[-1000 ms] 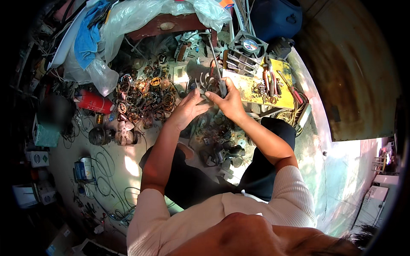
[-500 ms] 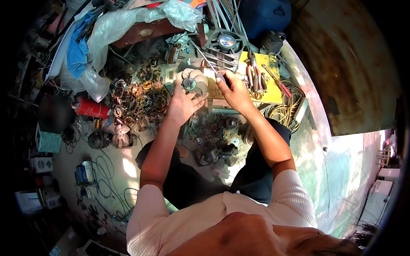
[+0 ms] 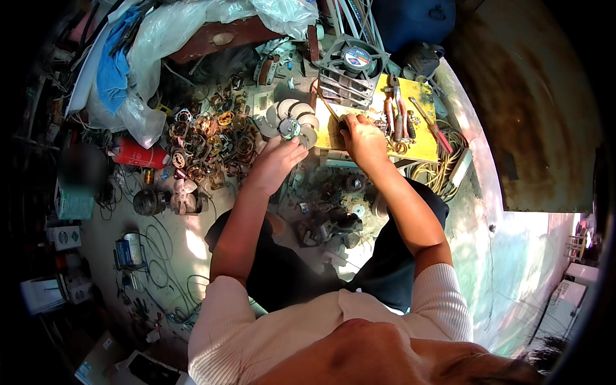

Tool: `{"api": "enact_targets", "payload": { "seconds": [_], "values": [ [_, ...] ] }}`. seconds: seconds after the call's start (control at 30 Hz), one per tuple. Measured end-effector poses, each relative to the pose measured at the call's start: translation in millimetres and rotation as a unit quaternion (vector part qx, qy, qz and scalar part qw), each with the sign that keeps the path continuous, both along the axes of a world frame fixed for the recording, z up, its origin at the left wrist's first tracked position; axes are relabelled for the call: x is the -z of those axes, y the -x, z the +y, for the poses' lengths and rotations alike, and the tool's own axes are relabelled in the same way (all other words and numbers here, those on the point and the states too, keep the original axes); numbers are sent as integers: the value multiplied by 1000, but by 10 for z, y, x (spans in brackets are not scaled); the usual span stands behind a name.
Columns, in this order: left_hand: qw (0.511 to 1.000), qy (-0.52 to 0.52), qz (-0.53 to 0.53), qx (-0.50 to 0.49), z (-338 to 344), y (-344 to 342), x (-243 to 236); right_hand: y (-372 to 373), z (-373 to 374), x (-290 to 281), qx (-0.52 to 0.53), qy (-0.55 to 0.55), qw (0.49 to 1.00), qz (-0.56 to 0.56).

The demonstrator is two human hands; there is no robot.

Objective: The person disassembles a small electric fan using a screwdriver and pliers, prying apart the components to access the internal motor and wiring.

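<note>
My left hand (image 3: pixel 280 162) is closed on a grey fan blade (image 3: pixel 308 122), its fingers at the lower edge by the round hub, blades fanned out upward. Just right of it, my right hand (image 3: pixel 366 138) is wrapped round the dark handle of a screwdriver (image 3: pixel 332 113). The screwdriver's shaft slants up and left over the yellow board (image 3: pixel 420 147), and most of its handle is hidden by my fingers. On that board lie pliers (image 3: pixel 393 102) with red grips, a red-handled screwdriver (image 3: pixel 439 136) and several small metal parts.
Behind the board stands a square fan housing (image 3: pixel 353 70). A heap of copper-wound motor parts (image 3: pixel 208 144) spreads to the left, beside a red cylinder (image 3: pixel 141 156). Dark motor parts (image 3: pixel 330 228) lie between my legs. Coiled yellow cable (image 3: pixel 436 167) is at the right.
My left hand has shifted to the fan blade's lower edge, and more of the blades show. My right hand has turned over and lowered, bringing the screwdriver down over the board. The view has shifted slightly.
</note>
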State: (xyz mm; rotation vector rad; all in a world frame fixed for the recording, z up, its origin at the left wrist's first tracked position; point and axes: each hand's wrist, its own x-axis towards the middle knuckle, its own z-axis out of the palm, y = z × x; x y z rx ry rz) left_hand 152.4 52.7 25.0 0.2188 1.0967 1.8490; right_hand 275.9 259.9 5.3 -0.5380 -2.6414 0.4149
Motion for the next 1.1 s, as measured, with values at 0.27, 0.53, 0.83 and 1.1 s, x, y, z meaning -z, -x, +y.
{"api": "enact_targets", "payload": {
  "seconds": [0.27, 0.53, 0.83, 1.1],
  "values": [
    [999, -7, 11, 36, 63, 4, -60, 37, -10, -176, 17, -31, 997, 76],
    [993, 21, 87, 76, 176, -30, -38, 70, -145, -547, -56, 113, 970, 209],
    [979, 40, 187, 71, 303, -90, -89, 55, -173, -541, -100, 181, 959, 195],
    [977, 40, 201, 55, 344, -119, -96, 21, -220, -509, -80, 227, 956, 168]
  ]
}}
